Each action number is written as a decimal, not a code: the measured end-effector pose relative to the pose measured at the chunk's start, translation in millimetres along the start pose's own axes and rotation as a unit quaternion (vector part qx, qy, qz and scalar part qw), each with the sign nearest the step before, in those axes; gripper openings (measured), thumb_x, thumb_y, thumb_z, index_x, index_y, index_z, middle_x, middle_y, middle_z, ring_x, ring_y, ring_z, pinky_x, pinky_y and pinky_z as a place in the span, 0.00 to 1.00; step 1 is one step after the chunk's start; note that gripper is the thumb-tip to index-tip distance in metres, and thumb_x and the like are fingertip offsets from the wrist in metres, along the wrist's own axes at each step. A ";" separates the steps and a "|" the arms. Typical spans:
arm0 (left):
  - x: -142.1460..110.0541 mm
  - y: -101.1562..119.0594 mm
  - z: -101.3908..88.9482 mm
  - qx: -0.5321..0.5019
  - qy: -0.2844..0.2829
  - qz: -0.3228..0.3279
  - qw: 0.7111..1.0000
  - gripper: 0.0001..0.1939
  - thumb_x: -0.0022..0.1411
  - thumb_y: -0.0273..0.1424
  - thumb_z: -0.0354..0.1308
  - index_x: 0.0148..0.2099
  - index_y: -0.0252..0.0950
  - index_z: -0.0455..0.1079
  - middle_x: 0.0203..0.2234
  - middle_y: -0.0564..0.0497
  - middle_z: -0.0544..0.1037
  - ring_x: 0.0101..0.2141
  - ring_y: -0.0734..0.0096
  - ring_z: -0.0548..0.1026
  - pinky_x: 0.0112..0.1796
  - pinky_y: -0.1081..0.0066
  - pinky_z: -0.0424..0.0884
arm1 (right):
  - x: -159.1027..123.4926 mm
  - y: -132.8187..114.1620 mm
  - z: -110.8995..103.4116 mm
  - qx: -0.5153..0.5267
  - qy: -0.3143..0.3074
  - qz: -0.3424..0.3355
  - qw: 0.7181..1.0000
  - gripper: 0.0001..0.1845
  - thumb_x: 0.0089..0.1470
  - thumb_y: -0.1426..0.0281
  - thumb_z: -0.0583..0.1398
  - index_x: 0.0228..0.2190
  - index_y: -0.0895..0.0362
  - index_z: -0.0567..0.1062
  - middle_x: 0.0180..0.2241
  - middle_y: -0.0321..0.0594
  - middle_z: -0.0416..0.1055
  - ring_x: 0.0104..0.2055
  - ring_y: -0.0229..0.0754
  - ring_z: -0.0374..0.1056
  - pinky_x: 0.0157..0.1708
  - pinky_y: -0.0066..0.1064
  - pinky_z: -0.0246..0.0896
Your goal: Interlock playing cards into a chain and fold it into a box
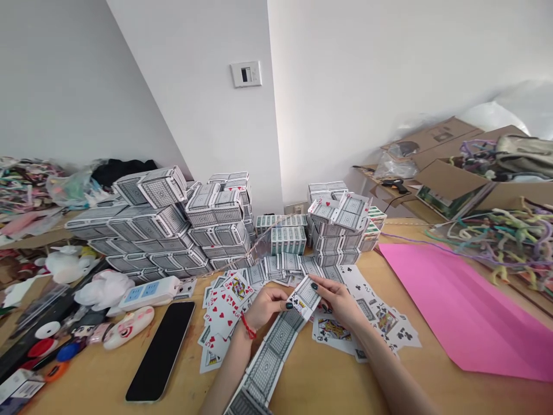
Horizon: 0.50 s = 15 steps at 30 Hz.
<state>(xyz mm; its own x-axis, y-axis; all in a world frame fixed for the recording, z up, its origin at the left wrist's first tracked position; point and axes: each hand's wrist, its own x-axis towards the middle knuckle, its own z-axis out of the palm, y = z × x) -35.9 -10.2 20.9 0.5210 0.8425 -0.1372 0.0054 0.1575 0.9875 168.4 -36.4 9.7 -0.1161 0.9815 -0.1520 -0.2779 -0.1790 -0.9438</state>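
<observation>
My left hand (263,311), with a red string at the wrist, pinches the near left edge of a king of clubs playing card (304,300). My right hand (341,304) is closed on the upper right end of the same card, which looks folded together with a grey-backed one. From under it a long strip of joined grey-backed playing cards (273,349) runs down toward me between my forearms. Loose face-up cards (224,311) lie left of my hands. More loose cards (384,320) are spread beneath and beyond my right forearm.
Stacked blocks of folded cards (147,225) stand along the back, with another stack (337,230) to the right. A black phone (162,351) and power strip (149,293) lie left. Pink paper (462,305), a cardboard box (458,190) and pipe cleaners (514,242) are right.
</observation>
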 end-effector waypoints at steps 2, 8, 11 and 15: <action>-0.3 0.3 0.7 -0.006 0.002 -0.004 1.000 0.11 0.43 0.34 0.65 0.20 0.31 0.71 0.16 0.53 0.70 0.21 0.76 0.63 0.24 0.76 0.58 | 0.3 0.1 -1.1 -0.011 0.001 -0.003 1.000 0.29 0.42 0.58 0.62 0.45 0.60 0.72 0.17 0.32 0.61 0.17 0.29 0.47 0.18 0.24 0.40; -1.0 1.7 2.2 -0.019 -0.004 -0.016 1.000 0.12 0.43 0.36 0.64 0.21 0.31 0.71 0.16 0.53 0.70 0.20 0.76 0.64 0.24 0.76 0.59 | 1.4 1.2 -3.1 -0.032 -0.005 -0.012 0.999 0.29 0.42 0.57 0.62 0.44 0.61 0.73 0.15 0.30 0.58 0.17 0.29 0.46 0.18 0.24 0.39; -0.9 2.0 2.1 -0.021 -0.005 -0.017 1.000 0.12 0.43 0.36 0.64 0.21 0.31 0.71 0.16 0.52 0.71 0.20 0.76 0.64 0.24 0.76 0.59 | 1.3 2.6 -2.4 -0.021 -0.001 -0.012 1.000 0.28 0.42 0.57 0.61 0.44 0.60 0.72 0.14 0.29 0.57 0.16 0.29 0.45 0.17 0.24 0.37; -0.8 1.6 1.8 -0.019 -0.002 -0.015 1.000 0.12 0.44 0.36 0.64 0.21 0.31 0.72 0.17 0.52 0.71 0.20 0.76 0.64 0.24 0.76 0.59 | 1.1 3.2 -1.1 -0.005 -0.006 -0.003 1.000 0.29 0.42 0.57 0.62 0.44 0.60 0.72 0.15 0.29 0.58 0.17 0.29 0.46 0.17 0.24 0.37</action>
<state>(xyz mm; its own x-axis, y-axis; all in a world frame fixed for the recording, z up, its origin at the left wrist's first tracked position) -34.8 -11.6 22.7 0.5250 0.8348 -0.1655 -0.0111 0.2012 0.9795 168.5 -35.8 6.2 -0.1265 0.9817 -0.1422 -0.2686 -0.1719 -0.9478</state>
